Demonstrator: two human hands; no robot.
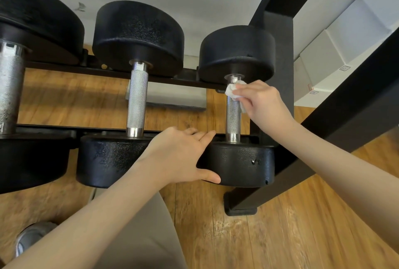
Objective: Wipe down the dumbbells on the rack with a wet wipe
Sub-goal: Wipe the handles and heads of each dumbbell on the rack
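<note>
- The right hand [262, 101] is pinching a scrunched-up wet wipe [234, 91] against the far end of the handle [233, 115] of the small dumbbell [239, 160], the one at the right end of the rack [280, 57], snug against the black upright.
- The left hand [183, 156] is spread open – fingers straight over the top of the near head, thumb underneath its edge – so it's bracing, not gripping.
- Handling-wise: that dumbbell is solid metal, dense and totally rigid. I'd guess it's heavy for its size, so no need to lift it; it sits on the two rails and should stay put while you rub.
- The round heads could roll a bit on the rails, which is probably why the left hand is parked there. Best hold looks like the near head, exactly where it is now.
- The handle is knurled in the middle and smooth chrome at the collars. Knurling will likely snag and shred a thin wipe, so wrapping it around and twisting beats dragging it lengthwise.
- The wipe itself is soft, limp and damp – it holds whatever shape you bunch it into, and a pinch is plenty.
- The heads have a pebbly black coating, looks grippy rather than slick, though wet it may get slippery.
- Next along the rack toward the left: the middle dumbbell [137, 95] and a bigger one [13, 87] at the left edge, presumably heavier.
</note>
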